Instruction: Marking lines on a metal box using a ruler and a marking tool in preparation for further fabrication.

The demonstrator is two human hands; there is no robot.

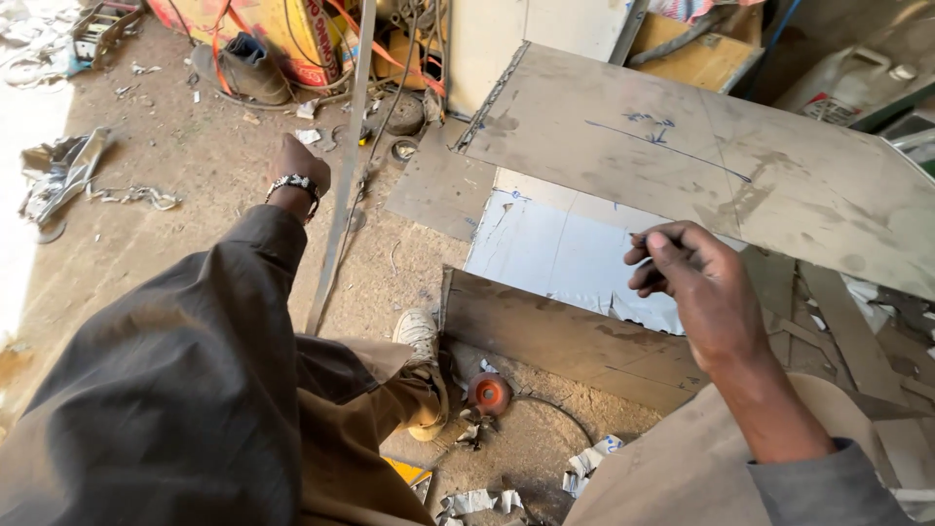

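Dusty workshop floor, seen from the head camera, strewn with sheet-metal offcuts.

The dirt floor (pixel 185 185) carries crumpled foil scraps (pixel 58 175) at the left, a worn shoe (pixel 248 63) near the top, and an angle grinder with an orange disc (pixel 489 394) lying by the person's own shoe (pixel 419 336). A large grey metal sheet (pixel 721 166) with a blue marked line lies tilted at the right, over a paler sheet (pixel 560 253) with a shiny face. The left hand (pixel 297 170) (wearing a beaded bracelet) reaches out and meets a long thin metal strip (pixel 346 185) that runs up the floor; whether its fingers are closed on it cannot be told. The right hand (pixel 696 282) hovers over the sheets, fingers curled together around a thin dark marker (pixel 645 261).
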